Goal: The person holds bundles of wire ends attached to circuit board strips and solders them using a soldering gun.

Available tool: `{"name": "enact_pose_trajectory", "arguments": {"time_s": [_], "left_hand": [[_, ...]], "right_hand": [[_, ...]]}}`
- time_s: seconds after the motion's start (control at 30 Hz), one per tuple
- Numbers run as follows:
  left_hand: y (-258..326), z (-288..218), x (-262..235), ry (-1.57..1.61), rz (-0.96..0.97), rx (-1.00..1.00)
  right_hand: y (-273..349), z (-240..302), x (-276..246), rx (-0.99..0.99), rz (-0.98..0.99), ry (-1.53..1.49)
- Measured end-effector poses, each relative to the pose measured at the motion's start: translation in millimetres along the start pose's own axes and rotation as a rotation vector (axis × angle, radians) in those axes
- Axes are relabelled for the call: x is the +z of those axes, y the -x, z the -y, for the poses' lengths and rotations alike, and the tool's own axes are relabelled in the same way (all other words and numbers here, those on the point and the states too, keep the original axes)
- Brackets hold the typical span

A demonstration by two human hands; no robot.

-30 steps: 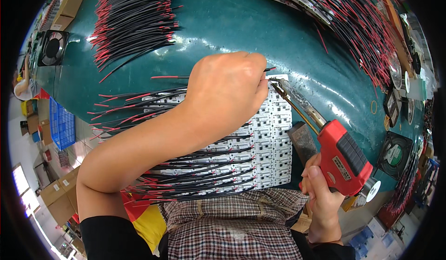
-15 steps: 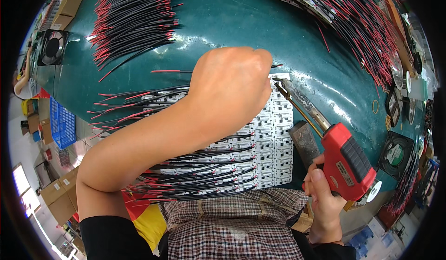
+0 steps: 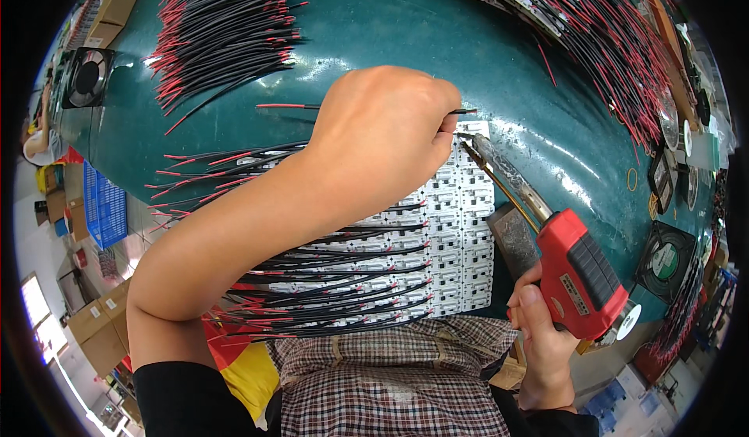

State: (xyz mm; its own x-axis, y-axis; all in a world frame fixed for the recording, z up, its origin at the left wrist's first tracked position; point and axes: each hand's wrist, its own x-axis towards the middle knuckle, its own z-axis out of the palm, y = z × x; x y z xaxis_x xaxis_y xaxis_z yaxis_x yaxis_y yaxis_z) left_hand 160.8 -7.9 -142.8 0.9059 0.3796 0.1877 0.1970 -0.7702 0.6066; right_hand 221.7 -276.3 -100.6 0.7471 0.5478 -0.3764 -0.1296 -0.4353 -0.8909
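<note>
My left hand [image 3: 390, 121] is closed in a pinch above the top edge of a white circuit board panel [image 3: 460, 234]. A black wire with red ends [image 3: 466, 111] passes through its fingers, its other end sticking out to the left of the wrist. My right hand [image 3: 540, 324] grips a red soldering gun [image 3: 581, 277] by the handle. The gun's metal tip and thin brass-coloured feed tube point up-left to the panel's top right corner, just below my left fingers. Rows of black and red wires [image 3: 351, 257] lie across the panel. My left hand and forearm hide part of it.
A large bundle of black and red wires [image 3: 230, 31] lies at the back left. More wired panels [image 3: 577, 31] lie at the back right. A grey metal block [image 3: 511, 238] is beside the panel. Small fans [image 3: 665, 257] stand at both sides, and a blue crate [image 3: 105, 207] is left.
My left hand has risen slightly, lifting the wire a little away from the iron's tip. The soldering gun has barely shifted.
</note>
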Motion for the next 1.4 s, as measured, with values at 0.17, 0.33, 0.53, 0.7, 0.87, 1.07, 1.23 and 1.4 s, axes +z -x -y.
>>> {"name": "enact_pose_trajectory", "arguments": {"time_s": [0.17,0.33,0.53,0.7,0.87,1.07,1.23,1.4], "left_hand": [[0.0,-0.4,1.2,-0.031,-0.022,0.050],[0.8,0.5,-0.9,-0.111,0.017,0.089],[0.1,-0.7,3.0,-0.143,-0.030,0.135],[2.6,2.7,5.1,-0.111,-0.001,0.104],[5.8,1.1,3.6,-0.002,0.063,-0.004],[12.4,2.2,0.1,0.059,0.018,-0.020],[11.3,-2.0,-3.7,-0.046,-0.234,0.207],[24.1,-17.6,-9.2,-0.004,-0.091,0.014]], "right_hand": [[-1.1,-3.2,-7.1,-0.075,0.069,0.090],[3.2,1.9,-5.8,-0.058,-0.006,0.014],[0.9,6.0,-4.6,-0.041,-0.019,-0.041],[3.1,1.5,-4.7,-0.049,-0.025,-0.093],[4.8,-2.1,-5.6,-0.061,-0.030,-0.144],[6.7,-4.2,-8.0,-0.084,-0.017,-0.172],[9.2,-5.1,-10.0,-0.092,-0.024,-0.175],[11.6,-5.3,-13.7,-0.080,-0.002,-0.173]]}}
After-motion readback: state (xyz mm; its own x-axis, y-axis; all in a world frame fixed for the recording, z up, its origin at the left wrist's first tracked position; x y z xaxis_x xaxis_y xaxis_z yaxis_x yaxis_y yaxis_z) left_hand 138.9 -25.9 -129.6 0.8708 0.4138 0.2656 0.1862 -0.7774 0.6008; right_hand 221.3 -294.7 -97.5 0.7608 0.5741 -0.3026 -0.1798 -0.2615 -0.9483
